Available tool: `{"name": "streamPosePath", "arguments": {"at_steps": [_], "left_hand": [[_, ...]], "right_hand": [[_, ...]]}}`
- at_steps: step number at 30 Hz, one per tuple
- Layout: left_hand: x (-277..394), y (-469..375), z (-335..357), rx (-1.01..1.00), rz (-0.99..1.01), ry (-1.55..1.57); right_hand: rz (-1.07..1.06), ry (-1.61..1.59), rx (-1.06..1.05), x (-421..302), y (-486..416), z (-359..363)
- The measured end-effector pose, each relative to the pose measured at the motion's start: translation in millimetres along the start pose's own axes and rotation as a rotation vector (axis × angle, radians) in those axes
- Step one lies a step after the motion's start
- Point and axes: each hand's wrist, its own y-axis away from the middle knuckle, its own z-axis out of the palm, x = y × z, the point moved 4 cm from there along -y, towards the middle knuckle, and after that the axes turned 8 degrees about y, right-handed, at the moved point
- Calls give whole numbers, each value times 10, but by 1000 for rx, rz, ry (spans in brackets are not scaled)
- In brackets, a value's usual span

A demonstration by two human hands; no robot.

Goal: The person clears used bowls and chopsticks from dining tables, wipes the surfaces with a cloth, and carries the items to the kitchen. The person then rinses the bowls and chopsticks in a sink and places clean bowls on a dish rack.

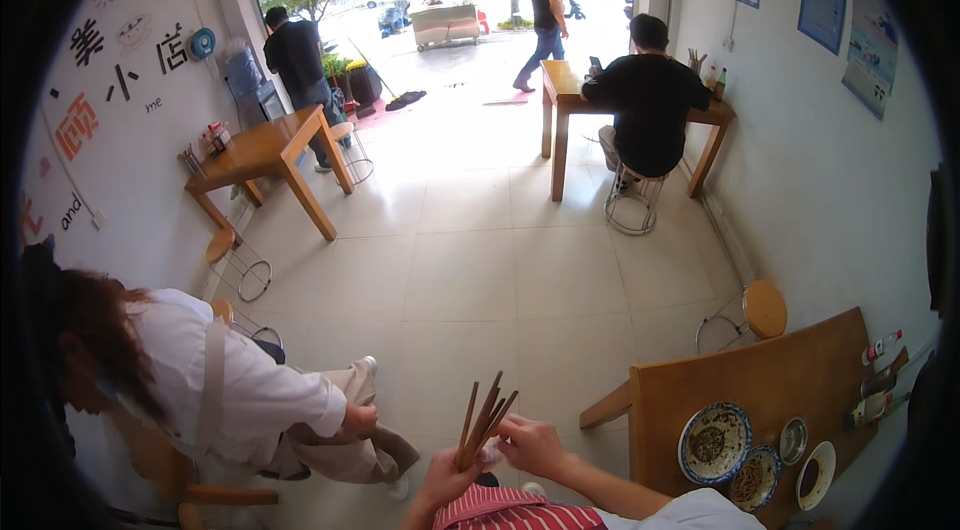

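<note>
My left hand grips a bundle of several brown chopsticks near their lower ends, and their tips fan out upward. Close against it, my right hand has its fingers bent around a crumpled white tissue beside the chopsticks. Both hands are in front of a red-and-white striped apron. On the wooden table to my right are a used blue-rimmed plate, a patterned bowl with noodle remains, a small metal dish and a white bowl with dark liquid.
A person in a white shirt leans at my left. Another sits on a stool at a far table. Bottles line the right table's wall side. Stools and a left table flank the tiled floor.
</note>
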Motion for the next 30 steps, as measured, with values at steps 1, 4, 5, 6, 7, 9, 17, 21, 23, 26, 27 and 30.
{"name": "streamPosePath", "arguments": {"at_steps": [1, 4, 5, 6, 7, 9, 17, 21, 23, 26, 27, 30], "left_hand": [[84, -172, -31, -91, 57, 66], [261, -769, -267, -238, -21, 141], [338, -946, -328, -263, -15, 224], [413, -1123, -404, -279, 20, 139], [491, -1295, -505, -296, 81, 84], [584, -1616, -564, -303, 161, 41], [644, -2959, -590, -215, 308, -79], [687, -3870, -543, -104, 253, -200], [859, -4218, -568, 64, 309, -208], [1138, -4666, -626, 354, 419, -191], [1162, -4788, -628, 366, 388, -196], [1162, -5160, -693, 363, 329, -105]], "right_hand": [[-84, 41, 89, 7, -157, -19], [-123, 37, 49, 47, -663, 30], [-122, 65, 14, 69, -848, 20], [-117, 105, -19, 100, -1028, -16], [-87, 52, -70, 123, -1179, -45], [-38, -74, -139, 186, -1451, -127], [156, -92, -161, 989, -2507, -129], [56, 58, -131, 1601, -3227, -371], [-12, 83, -76, 1802, -3591, -570], [20, 53, -22, 2051, -4124, -856], [26, 63, -6, 2112, -4280, -925], [77, 34, -27, 2297, -4767, -1020]]}}
